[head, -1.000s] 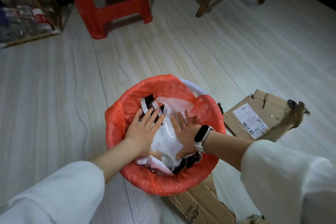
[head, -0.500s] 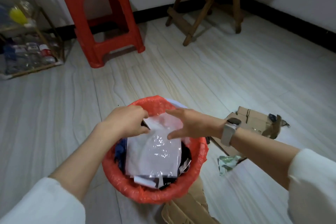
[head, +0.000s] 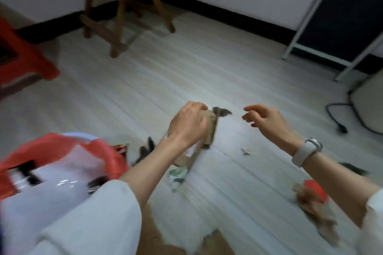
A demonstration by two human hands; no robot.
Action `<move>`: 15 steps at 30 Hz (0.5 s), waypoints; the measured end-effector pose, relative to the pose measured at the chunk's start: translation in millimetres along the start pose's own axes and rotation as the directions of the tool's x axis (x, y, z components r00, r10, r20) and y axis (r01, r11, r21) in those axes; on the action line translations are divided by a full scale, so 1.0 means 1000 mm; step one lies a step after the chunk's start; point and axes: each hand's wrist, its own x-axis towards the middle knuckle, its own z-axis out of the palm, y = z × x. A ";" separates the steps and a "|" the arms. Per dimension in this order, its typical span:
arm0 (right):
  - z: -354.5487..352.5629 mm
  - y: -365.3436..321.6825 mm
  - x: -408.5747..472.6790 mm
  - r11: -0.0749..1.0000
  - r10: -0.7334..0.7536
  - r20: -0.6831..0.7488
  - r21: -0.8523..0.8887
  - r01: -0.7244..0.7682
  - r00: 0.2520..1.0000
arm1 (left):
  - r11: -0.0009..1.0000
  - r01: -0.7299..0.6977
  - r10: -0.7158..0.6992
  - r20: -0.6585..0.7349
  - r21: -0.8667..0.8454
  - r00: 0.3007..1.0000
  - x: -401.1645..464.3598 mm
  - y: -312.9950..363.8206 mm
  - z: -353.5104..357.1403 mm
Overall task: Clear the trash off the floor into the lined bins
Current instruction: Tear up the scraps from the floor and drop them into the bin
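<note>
Both hands off bin (head: 62, 163); left hand (head: 189, 124) grips cardboard (head: 210, 130)

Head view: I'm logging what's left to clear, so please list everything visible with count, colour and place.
bin: one, red liner, lower left, stuffed with plastic bags
cardboard box: one, brown, centre floor, gripped by left hand
green wrapper: one, floor below box
small scrap: one, pale, floor right of box
crumpled trash: brown and red, lower right
red stool: one, left edge
wooden stand: one, brown, back
cable: one, black, right
left hand: gripping box
right hand: empty, fingers loosely curled
watch: one, pale, right wrist
</note>
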 end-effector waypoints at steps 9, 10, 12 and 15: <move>-0.096 0.236 -0.114 0.880 0.461 -0.326 0.048 -0.472 0.825 | 0.989 0.112 -0.045 0.535 -0.094 0.844 -0.042 0.080 0.257; -0.097 0.256 -0.129 0.873 0.452 -0.329 -0.027 -0.487 0.829 | 0.990 0.117 -0.052 0.573 -0.077 0.818 -0.049 0.084 0.278; -0.094 0.285 -0.147 0.837 0.459 -0.276 -0.183 -0.515 0.845 | 0.993 0.120 -0.085 0.601 -0.018 0.795 -0.059 0.090 0.307; -0.085 0.309 -0.147 0.657 0.672 -0.194 -0.291 -0.696 0.715 | 0.987 0.100 -0.156 0.579 0.128 0.801 -0.063 0.091 0.334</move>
